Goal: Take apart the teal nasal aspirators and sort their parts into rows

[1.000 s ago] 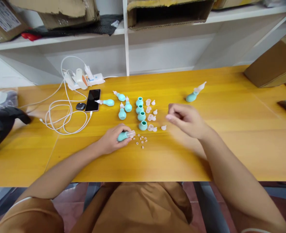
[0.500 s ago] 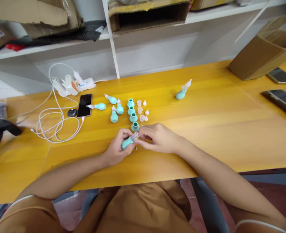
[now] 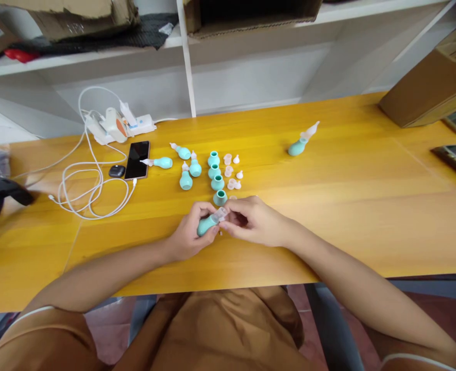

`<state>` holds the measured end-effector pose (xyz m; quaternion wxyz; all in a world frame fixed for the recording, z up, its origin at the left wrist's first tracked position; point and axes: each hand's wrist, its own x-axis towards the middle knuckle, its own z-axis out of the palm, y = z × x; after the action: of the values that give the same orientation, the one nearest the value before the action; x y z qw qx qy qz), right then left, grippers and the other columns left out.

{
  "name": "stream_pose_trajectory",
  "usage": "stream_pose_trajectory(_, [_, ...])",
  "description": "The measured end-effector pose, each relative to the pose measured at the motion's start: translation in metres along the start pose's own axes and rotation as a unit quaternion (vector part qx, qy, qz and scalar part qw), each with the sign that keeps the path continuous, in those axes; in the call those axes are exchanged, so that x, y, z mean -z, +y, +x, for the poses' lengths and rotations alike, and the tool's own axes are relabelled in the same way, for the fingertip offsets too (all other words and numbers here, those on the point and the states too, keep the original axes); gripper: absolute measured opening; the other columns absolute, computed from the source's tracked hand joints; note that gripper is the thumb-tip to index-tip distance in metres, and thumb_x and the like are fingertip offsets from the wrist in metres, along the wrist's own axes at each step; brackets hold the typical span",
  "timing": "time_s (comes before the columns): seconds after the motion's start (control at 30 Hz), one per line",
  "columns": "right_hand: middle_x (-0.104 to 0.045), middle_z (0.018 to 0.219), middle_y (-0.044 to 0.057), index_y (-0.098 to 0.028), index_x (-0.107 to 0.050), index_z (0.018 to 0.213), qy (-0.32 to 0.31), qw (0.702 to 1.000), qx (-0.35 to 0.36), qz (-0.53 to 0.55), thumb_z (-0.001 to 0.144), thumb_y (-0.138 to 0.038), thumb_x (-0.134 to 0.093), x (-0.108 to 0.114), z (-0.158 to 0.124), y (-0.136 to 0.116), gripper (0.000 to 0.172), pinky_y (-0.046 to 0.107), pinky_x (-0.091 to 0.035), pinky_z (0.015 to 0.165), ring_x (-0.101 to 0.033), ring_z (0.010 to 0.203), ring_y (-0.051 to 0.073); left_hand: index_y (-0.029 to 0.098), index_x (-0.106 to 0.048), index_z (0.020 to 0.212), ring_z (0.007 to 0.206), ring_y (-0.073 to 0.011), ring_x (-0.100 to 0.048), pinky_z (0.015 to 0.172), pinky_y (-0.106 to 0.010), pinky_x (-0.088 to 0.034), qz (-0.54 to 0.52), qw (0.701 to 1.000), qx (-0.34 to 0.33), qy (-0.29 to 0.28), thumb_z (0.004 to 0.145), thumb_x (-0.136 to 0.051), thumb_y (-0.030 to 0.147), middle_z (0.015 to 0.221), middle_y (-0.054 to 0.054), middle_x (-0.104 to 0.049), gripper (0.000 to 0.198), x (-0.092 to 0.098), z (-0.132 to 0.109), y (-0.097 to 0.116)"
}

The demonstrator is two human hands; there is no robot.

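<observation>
left hand (image 3: 189,234): fingers wrapped round teal bulb (image 3: 206,225) | right hand (image 3: 259,221): fingers at clear collar (image 3: 220,213), cannot tell if pinching

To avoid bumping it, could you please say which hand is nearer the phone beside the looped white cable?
Left. The left hand is right of the phone and lower in view; the right hand is farther right.

A dark-screened phone (image 3: 135,153) lies beside a small black case (image 3: 117,171), near a white power strip (image 3: 145,123).
</observation>
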<state>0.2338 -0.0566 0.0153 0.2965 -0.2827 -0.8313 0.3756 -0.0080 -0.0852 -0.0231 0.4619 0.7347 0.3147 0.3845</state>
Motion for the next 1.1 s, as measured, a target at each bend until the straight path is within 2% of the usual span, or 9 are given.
stream_pose_trajectory(0.1, [-0.066,0.072,-0.004,-0.019,-0.068,0.094,-0.006,1.000,0.022,0.008,0.111,-0.044,-0.070,-0.001,0.001,0.004,0.030,0.023,-0.040,0.061,-0.054,0.060,0.009,0.024,-0.047,0.129,0.091,-0.0151,-0.068,0.079,-0.027,-0.054,-0.004,1.000,-0.006,-0.014,0.108,-0.066,0.030,0.107,-0.003,-0.068,0.029,0.001,-0.001,0.000])
stream_pose_trajectory(0.3, [-0.066,0.072,-0.004,-0.020,-0.066,0.096,-0.035,0.997,0.057,0.027,0.119,-0.034,-0.054,0.000,0.003,0.004,0.030,0.024,-0.046,0.069,-0.062,0.065,0.011,0.024,-0.047,0.130,0.094,-0.0158,-0.070,0.083,-0.029,-0.056,-0.006,1.000,-0.018,0.000,0.110,-0.062,0.031,0.112,-0.006,-0.071,0.026,0.005,0.000,-0.005])
stream_pose_trajectory(0.5, [-0.067,0.073,-0.003,-0.020,-0.068,0.093,-0.014,0.996,0.085,0.014,0.118,-0.034,-0.058,-0.003,0.002,0.000,0.030,0.025,-0.046,0.068,-0.061,0.066,0.012,0.024,-0.046,0.135,0.097,-0.0163,-0.073,0.085,-0.029,-0.057,0.042,0.997,-0.070,0.005,0.106,-0.065,0.022,0.115,-0.007,-0.073,0.035,0.006,0.000,-0.011])
stream_pose_trajectory(0.6, [-0.066,0.072,-0.004,-0.019,-0.069,0.100,-0.020,0.996,0.087,0.025,0.120,-0.030,-0.051,-0.004,0.001,0.000,0.029,0.025,-0.048,0.072,-0.063,0.067,0.011,0.024,-0.044,0.137,0.094,-0.0157,-0.073,0.084,-0.028,-0.057,0.041,0.996,-0.082,-0.004,0.108,-0.062,0.022,0.114,-0.007,-0.073,0.034,0.006,-0.002,-0.012])
stream_pose_trajectory(0.8, [-0.070,0.083,-0.001,-0.019,-0.068,0.100,-0.042,0.995,0.090,0.017,0.118,-0.027,-0.050,-0.002,0.001,-0.004,0.027,0.025,-0.047,0.074,-0.063,0.072,0.011,0.024,-0.042,0.140,0.094,-0.0175,-0.073,0.085,-0.031,-0.059,0.059,0.995,-0.072,-0.023,0.108,-0.062,0.026,0.113,-0.007,-0.073,0.037,0.007,-0.005,-0.012])
stream_pose_trajectory(0.97, [-0.068,0.082,-0.001,-0.019,-0.066,0.097,-0.029,0.995,0.096,0.017,0.116,-0.024,-0.049,-0.004,0.000,-0.005,0.026,0.025,-0.045,0.071,-0.059,0.070,0.012,0.022,-0.044,0.143,0.095,-0.0193,-0.073,0.086,-0.034,-0.061,0.099,0.993,-0.060,-0.034,0.106,-0.063,0.027,0.114,-0.008,-0.074,0.043,0.009,-0.006,-0.009])
stream_pose_trajectory(1.1, [-0.066,0.079,-0.001,-0.019,-0.067,0.097,-0.024,0.994,0.102,0.017,0.117,-0.030,-0.056,-0.004,0.000,-0.004,0.026,0.025,-0.044,0.069,-0.058,0.069,0.012,0.022,-0.045,0.143,0.094,-0.0190,-0.073,0.084,-0.032,-0.060,0.117,0.990,-0.069,-0.030,0.107,-0.064,0.032,0.116,-0.008,-0.074,0.041,0.010,-0.006,-0.009])
